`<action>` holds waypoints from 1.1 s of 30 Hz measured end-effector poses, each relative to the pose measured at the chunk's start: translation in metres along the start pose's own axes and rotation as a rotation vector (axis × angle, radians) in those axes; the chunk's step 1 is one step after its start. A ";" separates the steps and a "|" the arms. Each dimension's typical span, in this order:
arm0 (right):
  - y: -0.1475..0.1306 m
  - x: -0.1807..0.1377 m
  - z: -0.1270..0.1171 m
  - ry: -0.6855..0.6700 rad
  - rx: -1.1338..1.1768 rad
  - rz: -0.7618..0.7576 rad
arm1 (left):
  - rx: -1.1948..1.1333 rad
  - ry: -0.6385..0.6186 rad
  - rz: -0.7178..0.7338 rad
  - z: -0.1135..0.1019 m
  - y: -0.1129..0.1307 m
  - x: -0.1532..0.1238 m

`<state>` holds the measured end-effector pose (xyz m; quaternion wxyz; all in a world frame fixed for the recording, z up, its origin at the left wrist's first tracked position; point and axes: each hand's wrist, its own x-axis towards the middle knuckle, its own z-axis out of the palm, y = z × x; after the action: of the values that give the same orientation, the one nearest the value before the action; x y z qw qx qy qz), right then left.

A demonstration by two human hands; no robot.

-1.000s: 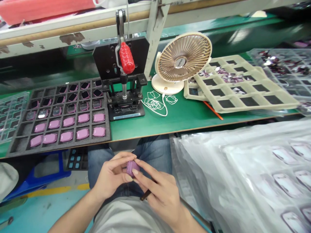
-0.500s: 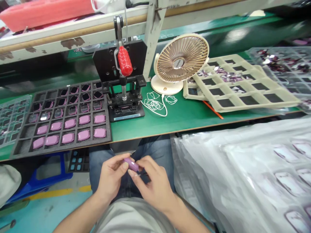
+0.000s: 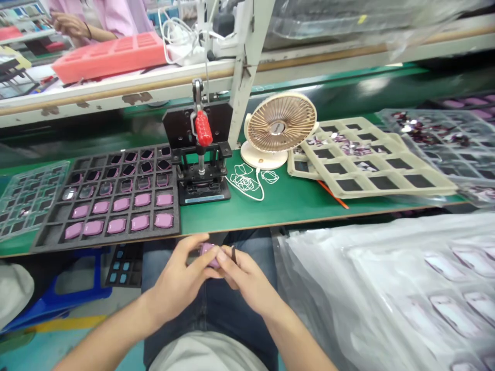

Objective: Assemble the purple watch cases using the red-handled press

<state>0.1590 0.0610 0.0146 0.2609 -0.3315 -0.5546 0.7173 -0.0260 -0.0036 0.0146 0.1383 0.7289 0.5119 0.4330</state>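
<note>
Both hands had risen toward the table edge since the earlier frame, carrying the purple case (image 3: pixel 208 252) with them over the lap. It sat pinched between the left hand (image 3: pixel 180 281), thumb and fingers closed on one side, and the right hand (image 3: pixel 247 278), whose fingertips closed on the other side while a thin dark stick (image 3: pixel 233 253) stood tucked between them. The case looked small, light and stiff, smooth moulded plastic with rounded corners, likely slippery and best gripped by its edges, not its face. Beyond it, matching purple pieces filled a black foam tray (image 3: pixel 176 206) on the green table (image 3: pixel 286 201), beside a black metal press (image 3: pixel 201 175) with a ribbed red handle (image 3: pixel 203 129), a round beige fan (image 3: pixel 280 123) and a beige tray (image 3: pixel 390 175).
</note>
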 end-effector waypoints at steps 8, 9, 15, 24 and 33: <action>-0.045 0.037 -0.016 0.205 -0.314 -0.178 | 0.252 -0.089 0.301 -0.035 -0.026 0.043; -0.061 0.045 -0.020 0.373 -0.436 -0.343 | 0.282 -0.065 0.242 -0.034 -0.028 0.053; -0.145 0.106 -0.027 0.444 -0.919 -1.078 | 0.414 -0.037 -0.013 0.000 -0.048 0.106; -0.204 0.135 -0.027 0.588 -0.784 -1.216 | 0.393 -0.029 -0.069 0.031 -0.065 0.101; -0.070 0.132 -0.045 0.281 -1.276 -0.524 | 0.243 0.207 -0.114 -0.017 -0.033 0.055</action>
<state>0.1090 0.2046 0.0505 0.2490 -0.3647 -0.8897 0.1158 -0.0539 0.0541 0.0302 0.0201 0.6617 0.6125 0.4320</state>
